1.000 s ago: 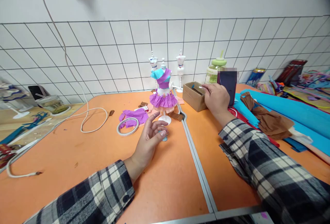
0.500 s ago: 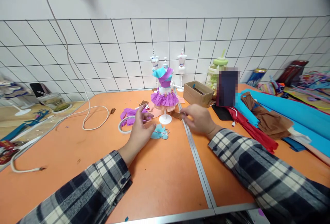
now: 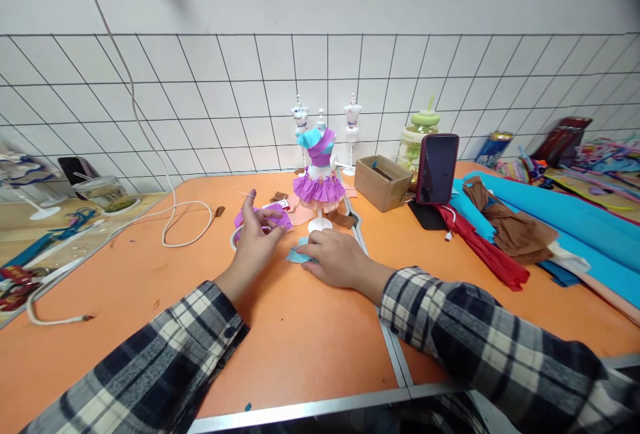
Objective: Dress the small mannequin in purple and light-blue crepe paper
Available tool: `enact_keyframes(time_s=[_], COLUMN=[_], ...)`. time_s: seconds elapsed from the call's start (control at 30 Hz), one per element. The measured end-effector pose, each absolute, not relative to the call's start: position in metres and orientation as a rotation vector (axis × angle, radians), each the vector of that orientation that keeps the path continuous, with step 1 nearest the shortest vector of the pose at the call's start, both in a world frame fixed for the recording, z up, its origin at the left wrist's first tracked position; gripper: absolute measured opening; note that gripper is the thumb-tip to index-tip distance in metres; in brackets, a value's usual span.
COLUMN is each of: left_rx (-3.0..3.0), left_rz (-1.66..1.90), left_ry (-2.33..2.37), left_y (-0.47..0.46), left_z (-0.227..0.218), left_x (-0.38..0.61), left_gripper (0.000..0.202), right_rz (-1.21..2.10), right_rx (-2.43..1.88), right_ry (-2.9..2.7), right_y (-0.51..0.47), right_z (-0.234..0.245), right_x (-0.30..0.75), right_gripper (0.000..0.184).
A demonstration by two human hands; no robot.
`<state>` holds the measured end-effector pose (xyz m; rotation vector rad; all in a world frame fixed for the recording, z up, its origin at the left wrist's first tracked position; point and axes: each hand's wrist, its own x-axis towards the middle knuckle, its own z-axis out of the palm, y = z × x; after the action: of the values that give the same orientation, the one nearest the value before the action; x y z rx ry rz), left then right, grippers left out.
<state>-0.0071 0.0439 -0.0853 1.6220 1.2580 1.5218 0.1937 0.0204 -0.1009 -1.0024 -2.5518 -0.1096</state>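
The left hand [image 3: 256, 245] has loosely parted fingers, while right of it the right hand [image 3: 336, 259] covers a light-blue scrap [image 3: 298, 253]'s right part, grip unclear.

- The orange surface [image 3: 270, 361] has a metal edge [image 3: 285, 412].
- A dress form [image 3: 320, 174] stands upright on it.
- Light-blue crepe paper [image 3: 297, 255] lies near the form's base.
- An open cardboard box [image 3: 385, 187] sits farther right.
- A white cable [image 3: 183, 245] loops at left.
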Motion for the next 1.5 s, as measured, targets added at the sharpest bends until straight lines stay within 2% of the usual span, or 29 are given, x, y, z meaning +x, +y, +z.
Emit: enact_keyframes(time_s=[0.17, 0.4, 0.5, 0.6, 0.67, 0.73, 0.8, 0.87, 0.93, 1.03, 1.33, 1.43, 1.5], left_rx=[1.613, 1.628, 1.652, 1.676, 1.675, 1.685, 1.731, 1.794, 1.837, 1.867, 1.872, 1.978, 2.077], left_rz=[1.451, 1.508, 1.536, 1.539, 1.533, 1.499, 1.429, 1.352, 1.307, 1.238, 1.145, 0.992, 0.884], left_ry=[1.322, 1.171, 1.126, 1.085, 1.050, 1.023, 1.002, 0.989, 1.004, 1.057, 1.004, 0.990, 0.983], left_y=[0.038, 0.040, 0.040, 0.036, 0.031, 0.024, 0.015, 0.007, 0.000, -0.004, -0.006, -0.007, -0.007], left_z=[-0.086, -0.090, -0.091, -0.089, -0.087, -0.084, -0.081, -0.079, -0.079, -0.084, -0.083, -0.084, -0.090], left_x=[0.003, -0.005, -0.006, -0.002, 0.003, 0.009, 0.015, 0.023, 0.031, 0.042, 0.039, 0.036, 0.036], left_gripper=[0.090, 0.085, 0.083, 0.079, 0.077, 0.075, 0.073, 0.071, 0.071, 0.070, 0.072, 0.063, 0.064], right_rz=[-0.149, 0.130, -0.127, -0.391, -0.285, -0.001, 0.260, 0.388, 0.393, 0.283, 0.184, 0.204, 0.260], right_rx=[-0.984, -0.753, -0.808, -1.069, -1.217, -1.264, -1.244, -1.266, -1.283, -1.208, -1.042, -1.026, -1.039], right_ry=[-2.577, -2.320, -2.379, -2.506, -2.553, -2.570, -2.520, -2.409, -2.298, -2.261, -2.702, -2.706, -2.659], right_y=[0.023, 0.008, 0.000, -0.006, -0.009, -0.010, -0.010, -0.006, -0.001, 0.008, 0.005, -0.003, -0.005], right_z=[-0.107, -0.092, -0.075, -0.069, -0.072, -0.076, -0.077, -0.074, -0.071, -0.074, -0.085, -0.081, -0.079], right_x=[0.172, 0.202, 0.230, 0.250, 0.253, 0.253, 0.252, 0.256, 0.263, 0.270, 0.266, 0.262, 0.262], right_gripper=[0.029, 0.012, 0.015, 0.019, 0.019, 0.019, 0.030, 0.028, 0.016, 0.012, 0.014, 0.014, 0.013])
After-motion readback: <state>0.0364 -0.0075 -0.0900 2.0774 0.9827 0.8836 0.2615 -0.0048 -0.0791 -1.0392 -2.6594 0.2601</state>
